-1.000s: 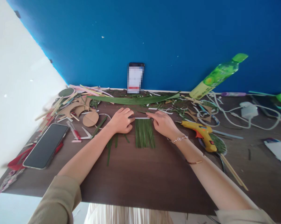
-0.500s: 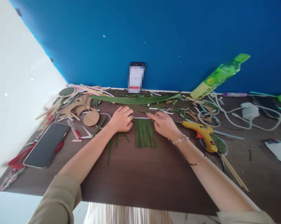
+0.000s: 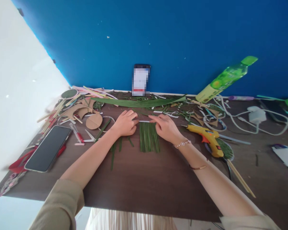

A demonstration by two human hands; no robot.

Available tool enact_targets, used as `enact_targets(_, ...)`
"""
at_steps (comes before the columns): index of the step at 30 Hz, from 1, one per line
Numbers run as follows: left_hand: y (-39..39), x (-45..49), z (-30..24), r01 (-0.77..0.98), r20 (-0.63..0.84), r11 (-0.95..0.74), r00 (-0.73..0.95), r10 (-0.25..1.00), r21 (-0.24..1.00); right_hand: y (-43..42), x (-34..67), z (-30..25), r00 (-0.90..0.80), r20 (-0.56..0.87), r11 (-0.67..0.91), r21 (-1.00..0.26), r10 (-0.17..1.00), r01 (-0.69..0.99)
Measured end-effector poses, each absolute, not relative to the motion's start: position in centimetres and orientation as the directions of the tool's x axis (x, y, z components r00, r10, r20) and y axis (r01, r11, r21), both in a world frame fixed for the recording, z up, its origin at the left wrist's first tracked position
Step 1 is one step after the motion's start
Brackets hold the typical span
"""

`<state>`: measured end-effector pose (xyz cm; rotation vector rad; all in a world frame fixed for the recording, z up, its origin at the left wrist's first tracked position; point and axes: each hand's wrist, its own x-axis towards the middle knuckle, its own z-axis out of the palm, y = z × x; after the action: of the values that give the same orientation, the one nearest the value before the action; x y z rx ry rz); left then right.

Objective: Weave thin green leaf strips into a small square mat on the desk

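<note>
A narrow white strip (image 3: 144, 121) lies across the top of a fringe of green leaf strips (image 3: 149, 137) at the middle of the table. My left hand (image 3: 126, 123) has curled fingers, with thumb and forefinger closed at the strip's left end. At the right end, my right hand (image 3: 167, 127) presses with a stretched forefinger, its other fingers folded and the thumb lower, beside the fringe. Whatever lies under the fingertips is hidden. Loose green leaf pieces (image 3: 112, 157) stick out below my left hand. Behind both hands stretches a long green leaf (image 3: 139, 103).
A phone (image 3: 140, 80) leans on the blue wall. Left lie another phone (image 3: 48, 148), a red craft knife (image 3: 79, 137) and a cardboard disc (image 3: 94, 121). To the right are a yellow glue gun (image 3: 212, 139), a tilted green bottle (image 3: 226, 80), a white charger (image 3: 256, 115) and wooden sticks (image 3: 240, 179).
My right hand has shifted very slightly toward the white strip. My left hand stays in place, and the whole view has moved a few pixels.
</note>
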<state>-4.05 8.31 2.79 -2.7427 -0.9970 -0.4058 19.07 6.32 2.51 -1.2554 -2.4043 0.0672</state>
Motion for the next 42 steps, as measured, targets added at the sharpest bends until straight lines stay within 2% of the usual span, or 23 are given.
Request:
enact_targets(7,8.2,-3.9,3.1,0.652,0.262,-0.752,0.746,0.612,-0.098,6.4,17.2,2.7,-0.568,0.277,0.626,-0.211,0.775,0.751)
enact_targets(13,8.2,-4.0,2.9,0.642,0.276,-0.759,0.753,0.598,-0.109,6.3,16.7,2.8,-0.580,0.277,0.632,-0.166,0.766,0.757)
enact_targets(17,8.3,-4.0,2.8,0.643,0.298,-0.756,0.750,0.590,-0.121,6.4,16.5,2.6,-0.592,0.258,0.641,-0.186,0.763,0.745)
enact_targets(23,8.3,-4.1,2.7,0.723,0.420,-0.682,0.656,0.627,-0.110,6.5,16.2,2.8,-0.583,0.226,0.623,-0.204,0.780,0.755)
enact_targets(27,8.3,-4.1,2.7,0.726,0.439,-0.680,0.647,0.623,-0.105,6.7,16.1,2.7,-0.589,0.212,0.625,-0.223,0.780,0.748)
enact_targets(30,8.3,-4.1,2.7,0.718,0.431,-0.689,0.655,0.621,-0.097,6.9,16.8,3.0,-0.598,0.245,0.646,-0.287,0.763,0.708)
enact_targets(32,8.2,-4.1,2.7,0.692,0.411,-0.717,0.679,0.608,-0.083,7.1,17.9,3.7,-0.556,0.337,0.649,-0.361,0.760,0.669)
enact_targets(34,8.1,-4.1,2.8,0.647,0.375,-0.760,0.722,0.581,-0.068,7.4,19.5,4.7,-0.367,0.455,0.557,-0.410,0.811,0.723)
enact_targets(36,8.0,-4.0,2.8,0.617,0.333,-0.785,0.753,0.567,-0.059,7.7,21.3,5.7,-0.149,0.504,0.408,-0.454,0.850,0.792)
enact_targets(38,7.9,-3.9,2.9,0.626,0.298,-0.778,0.754,0.585,-0.057,8.1,23.0,6.4,-0.049,0.494,0.310,-0.461,0.868,0.831)
enact_targets(42,7.8,-3.8,2.9,0.657,0.257,-0.752,0.737,0.625,-0.053,9.2,25.2,6.3,-0.131,0.344,0.267,-0.385,0.930,0.883)
